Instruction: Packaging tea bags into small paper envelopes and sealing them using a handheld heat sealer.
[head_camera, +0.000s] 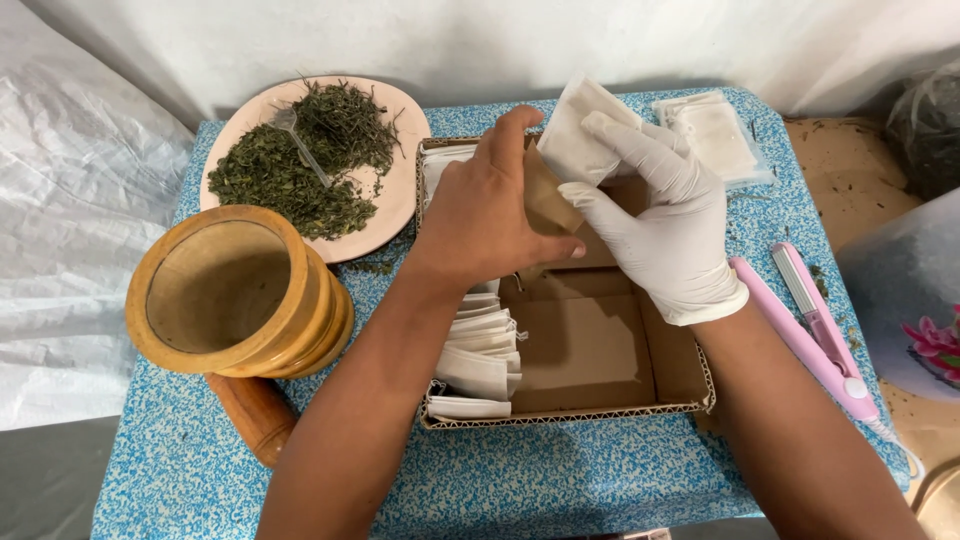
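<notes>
My gloved right hand (660, 225) pinches a white filter bag (580, 135); my bare left hand (490, 205) grips its brown envelope (548, 200) above the cardboard box (600, 350). Step: sleeving; needs aligned edges.

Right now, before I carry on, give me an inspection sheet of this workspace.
Surface: small table with a blue speckled cover.
Job's things: open cardboard box with a row of white sachets along its left side; white sachet and brown paper piece held above it.
Clutter: pink plate of dried green leaves, wooden mortar, pestle, pink sealing tool, clear bag of sachets.
Grippers: bare left hand on the brown paper piece; gloved right hand pinching the white sachet.
Cables: thin white cord off the sealing tool's end.
Surroundings: white sheeting left and behind.
</notes>
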